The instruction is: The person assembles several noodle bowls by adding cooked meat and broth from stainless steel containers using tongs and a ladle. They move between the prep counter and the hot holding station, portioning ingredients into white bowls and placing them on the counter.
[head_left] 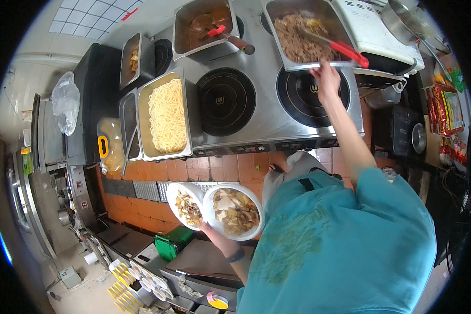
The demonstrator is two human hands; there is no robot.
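Observation:
My left hand (220, 240) is closed on two white bowls held side by side. The left bowl (171, 194) has brown and pale food pieces in it; the right bowl (208, 225) holds pale slices over brownish pieces. My right hand (327, 82) reaches forward, its fingers closed at the near rim of a deep metal pan (298, 67). Cooked brown minced meat (301, 44) fills that pan. A utensil with a red handle (350, 54) lies across it, its handle sticking out past the rim, to the right of my hand.
On the steel cooktop (264, 104) are black round hobs (226, 102). A pan of noodles (167, 118) stands at its left, with a pan of brown sauce and a ladle (235, 43) behind. A yellow-handled jug (110, 141) is farther left. A green box (172, 243) sits below the bowls.

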